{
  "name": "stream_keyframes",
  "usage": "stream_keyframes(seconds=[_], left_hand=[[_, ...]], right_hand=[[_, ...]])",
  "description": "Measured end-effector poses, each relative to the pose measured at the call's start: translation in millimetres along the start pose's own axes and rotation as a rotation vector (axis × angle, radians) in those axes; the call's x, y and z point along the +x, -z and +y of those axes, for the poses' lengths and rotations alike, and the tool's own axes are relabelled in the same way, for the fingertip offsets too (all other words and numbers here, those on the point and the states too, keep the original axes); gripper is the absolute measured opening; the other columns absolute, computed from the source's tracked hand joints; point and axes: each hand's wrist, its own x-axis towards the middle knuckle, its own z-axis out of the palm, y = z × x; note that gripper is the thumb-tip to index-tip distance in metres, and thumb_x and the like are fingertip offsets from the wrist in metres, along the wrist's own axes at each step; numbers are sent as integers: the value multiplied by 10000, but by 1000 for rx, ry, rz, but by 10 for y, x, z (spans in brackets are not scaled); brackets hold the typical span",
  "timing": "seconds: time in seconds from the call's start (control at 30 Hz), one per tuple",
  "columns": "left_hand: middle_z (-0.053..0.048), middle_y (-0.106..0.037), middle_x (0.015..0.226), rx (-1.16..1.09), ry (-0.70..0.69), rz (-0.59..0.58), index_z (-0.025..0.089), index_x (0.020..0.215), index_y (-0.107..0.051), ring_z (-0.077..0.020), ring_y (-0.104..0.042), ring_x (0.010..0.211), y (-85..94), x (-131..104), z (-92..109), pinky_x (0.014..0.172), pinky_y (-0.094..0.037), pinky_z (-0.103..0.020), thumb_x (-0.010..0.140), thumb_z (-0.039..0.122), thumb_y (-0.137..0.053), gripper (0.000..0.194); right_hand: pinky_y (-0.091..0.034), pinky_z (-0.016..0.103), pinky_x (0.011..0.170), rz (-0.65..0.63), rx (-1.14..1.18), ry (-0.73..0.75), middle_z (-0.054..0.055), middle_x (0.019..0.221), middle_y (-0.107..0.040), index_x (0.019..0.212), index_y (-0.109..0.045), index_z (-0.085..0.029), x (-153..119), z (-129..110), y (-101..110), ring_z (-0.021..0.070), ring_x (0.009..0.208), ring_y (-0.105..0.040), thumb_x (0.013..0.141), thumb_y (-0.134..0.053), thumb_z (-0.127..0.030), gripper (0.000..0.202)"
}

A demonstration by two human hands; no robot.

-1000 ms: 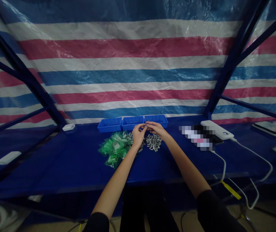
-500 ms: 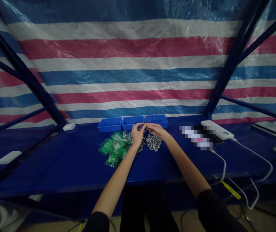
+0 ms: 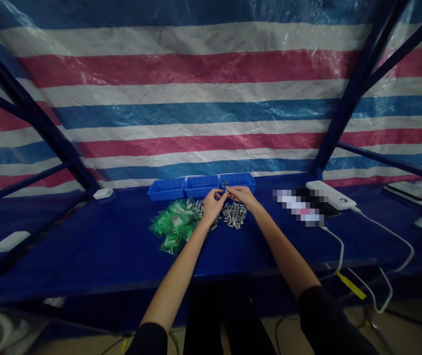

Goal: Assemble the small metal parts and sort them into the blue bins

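Note:
My left hand (image 3: 212,203) and my right hand (image 3: 242,195) meet over the blue table, fingertips pinched together around a small shiny metal piece (image 3: 226,191). Its exact kind is too small to make out. Below my right hand lies a pile of short silver metal cylinders (image 3: 234,215). More grey metal parts (image 3: 214,225) lie under my left hand, partly hidden by it. Left of that wrist spreads a heap of green-tinted clear plastic bags (image 3: 175,223). Just behind the hands, the right-hand blue bin (image 3: 248,182) holds a few small metal pieces.
Two more blue bins, the middle one (image 3: 200,186) and the left one (image 3: 166,190), stand in the row. To the right lie a white power bank (image 3: 331,195), a pixelated phone-like object (image 3: 301,207) and white cables (image 3: 340,241). A small white box (image 3: 103,193) sits back left.
The fingertips have come slightly lower and the small metal piece between them now shows. The whole view has shifted a little; piles and bins look the same.

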Motion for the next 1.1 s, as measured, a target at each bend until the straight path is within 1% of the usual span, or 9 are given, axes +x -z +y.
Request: stream_keyframes(seconds=[0.13, 0.2, 0.27, 0.37, 0.47, 0.57, 0.8, 0.93, 1.1], left_hand=[[1, -588, 714, 90, -130, -131, 184, 896, -618, -133, -551, 692, 17, -32, 35, 689, -424, -253, 704, 383, -633, 277], [-15, -607, 774, 146, -219, -225, 203, 878, -630, -156, -554, 766, 30, -58, 58, 743, -421, -279, 698, 414, -640, 277], [-33, -620, 882, 222, -278, -310, 227, 882, -639, -197, -540, 896, 40, -88, 75, 834, -395, -330, 686, 454, -649, 300], [-42, -598, 1007, 352, -291, -395, 256, 916, -637, -242, -481, 1032, 46, -129, 79, 930, -320, -410, 673, 491, -654, 339], [-45, -580, 1007, 454, -273, -386, 252, 934, -626, -246, -467, 1035, 51, -148, 71, 930, -301, -429, 728, 468, -611, 299], [-48, -575, 995, 512, -236, -336, 241, 939, -615, -245, -472, 1026, 66, -144, 67, 906, -311, -417, 791, 398, -552, 224], [-58, -613, 988, 604, -249, -388, 222, 941, -612, -229, -503, 978, 67, -142, 72, 852, -317, -375, 826, 295, -499, 176], [-53, -641, 965, 615, -249, -371, 225, 961, -609, -221, -516, 952, 44, -141, 85, 817, -314, -349, 821, 290, -506, 186], [-35, -662, 887, 567, -200, -328, 237, 963, -605, -216, -537, 912, 40, -116, 77, 788, -315, -333, 780, 276, -563, 192]], right_hand=[[-476, 203, 553, 121, -88, 75, 35, 594, -666, 658, -677, -124, 57, -15, 84, 119, 571, -614, 690, -679, -285, 165], [-500, 210, 611, 103, -43, 113, 45, 707, -702, 831, -687, -137, 71, -32, 109, 136, 671, -653, 714, -657, -243, 161], [-512, 218, 640, 75, -36, 146, 47, 822, -712, 1018, -645, -166, 66, -49, 132, 139, 736, -666, 736, -636, -224, 289], [-515, 235, 636, 65, -279, 172, 49, 837, -711, 1041, -644, -183, 29, -58, 182, 149, 719, -669, 747, -624, -268, 307], [-501, 259, 697, 101, -700, 159, 36, 753, -710, 822, -716, -214, -21, -44, 239, 185, 757, -667, 689, -672, -322, 176], [-480, 269, 737, 72, -923, 84, 21, 752, -711, 706, -729, -260, -54, -33, 267, 211, 834, -653, 613, -720, -369, 144], [-477, 262, 706, -71, -970, -4, 5, 761, -711, 739, -741, -274, -60, -78, 255, 201, 795, -648, 533, -747, -296, 207], [-476, 239, 691, -37, -963, 42, 6, 739, -714, 707, -743, -266, -81, -67, 216, 190, 775, -650, 535, -720, -212, 182], [-483, 258, 705, 13, -966, 97, 30, 770, -715, 731, -742, -252, -86, -41, 169, 208, 802, -649, 577, -693, -238, 163]])
